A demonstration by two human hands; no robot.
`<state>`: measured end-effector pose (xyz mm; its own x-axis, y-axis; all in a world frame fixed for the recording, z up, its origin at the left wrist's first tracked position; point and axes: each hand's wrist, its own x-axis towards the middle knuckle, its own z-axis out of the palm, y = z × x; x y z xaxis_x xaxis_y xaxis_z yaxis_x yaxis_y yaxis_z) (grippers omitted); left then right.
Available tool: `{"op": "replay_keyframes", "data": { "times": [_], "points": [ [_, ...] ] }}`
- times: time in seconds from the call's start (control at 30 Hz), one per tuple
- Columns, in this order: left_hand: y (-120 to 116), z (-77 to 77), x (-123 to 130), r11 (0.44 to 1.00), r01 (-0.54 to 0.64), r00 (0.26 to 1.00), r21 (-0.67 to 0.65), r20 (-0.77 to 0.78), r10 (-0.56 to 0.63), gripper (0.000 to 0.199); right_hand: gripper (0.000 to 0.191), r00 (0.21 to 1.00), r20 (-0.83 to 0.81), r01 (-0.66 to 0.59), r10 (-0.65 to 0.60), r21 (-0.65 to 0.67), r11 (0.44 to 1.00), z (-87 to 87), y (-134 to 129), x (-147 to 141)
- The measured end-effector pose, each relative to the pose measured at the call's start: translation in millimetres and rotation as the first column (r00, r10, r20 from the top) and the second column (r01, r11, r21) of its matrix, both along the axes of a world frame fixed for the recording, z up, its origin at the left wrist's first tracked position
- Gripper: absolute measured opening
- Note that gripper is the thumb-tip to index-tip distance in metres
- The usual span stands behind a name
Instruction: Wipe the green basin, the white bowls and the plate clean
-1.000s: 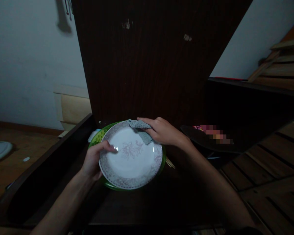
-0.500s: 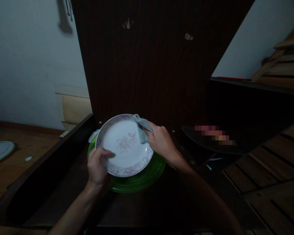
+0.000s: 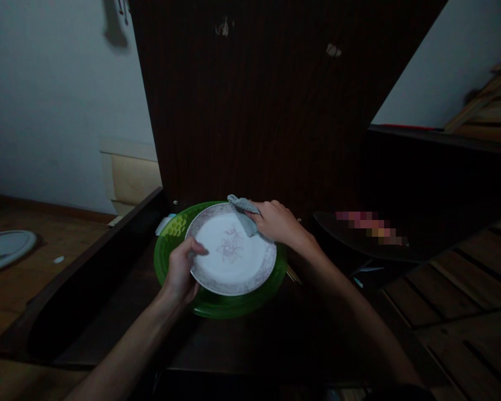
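Note:
A white plate [image 3: 234,273] with a floral centre and patterned rim is held over a green round tray [image 3: 167,273]. My left hand [image 3: 182,271] grips the plate's left edge, thumb on top and the other fingers hidden beneath. A grey-blue cloth [image 3: 247,218] lies against the plate's upper right part. My right hand [image 3: 278,224] is closed on the cloth at that edge. Yellow honeycomb-like marks show on the tray's upper left.
Thin sticks [image 3: 293,275] lie right of the tray. A dark upright panel [image 3: 250,111] rises behind. A dark side board [image 3: 96,267] runs along the left. A white oval object [image 3: 8,250] is on the floor, and wooden slats [image 3: 471,284] are at right.
The plate and my left hand have moved right, and the plate has turned slightly. More of the tray's left side shows. The cloth has shifted little in view. The whole view has shifted slightly.

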<state>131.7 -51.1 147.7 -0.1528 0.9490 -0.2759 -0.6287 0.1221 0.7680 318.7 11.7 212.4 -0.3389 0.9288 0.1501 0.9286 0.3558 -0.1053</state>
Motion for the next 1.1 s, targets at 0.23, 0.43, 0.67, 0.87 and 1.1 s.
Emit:
{"op": "replay_keyframes", "data": {
  "times": [0.23,0.43,0.67,0.87,1.1],
  "points": [
    [10.1,-19.3,-0.3,0.943,-0.321,0.947,0.082,0.016,0.321,0.015,0.049,0.991,-0.008,0.134,-0.135,-0.080,0.988,-22.6,-19.8,-7.0],
    [14.2,-23.1,-3.0,0.967,-0.244,0.970,0.065,0.030,0.243,0.017,0.048,0.994,-0.010,0.109,-0.109,0.007,0.994,-35.0,-30.6,0.0],
    [13.5,-21.8,-2.6,0.978,-0.185,0.982,0.097,0.056,0.180,0.018,0.039,0.968,-0.021,0.235,-0.251,0.436,0.869,-38.7,-30.7,-12.1],
    [13.8,-23.9,-5.3,0.978,-0.184,0.983,0.102,0.040,0.181,0.015,0.016,0.978,0.200,-0.043,-0.067,0.500,0.865,-48.1,-33.3,-21.6],
    [9.3,-23.8,-4.5,0.962,-0.241,0.965,0.130,-0.076,0.252,0.012,0.043,0.981,0.158,0.084,-0.112,0.171,0.982,-39.4,-41.9,-38.5]
  ]
}}
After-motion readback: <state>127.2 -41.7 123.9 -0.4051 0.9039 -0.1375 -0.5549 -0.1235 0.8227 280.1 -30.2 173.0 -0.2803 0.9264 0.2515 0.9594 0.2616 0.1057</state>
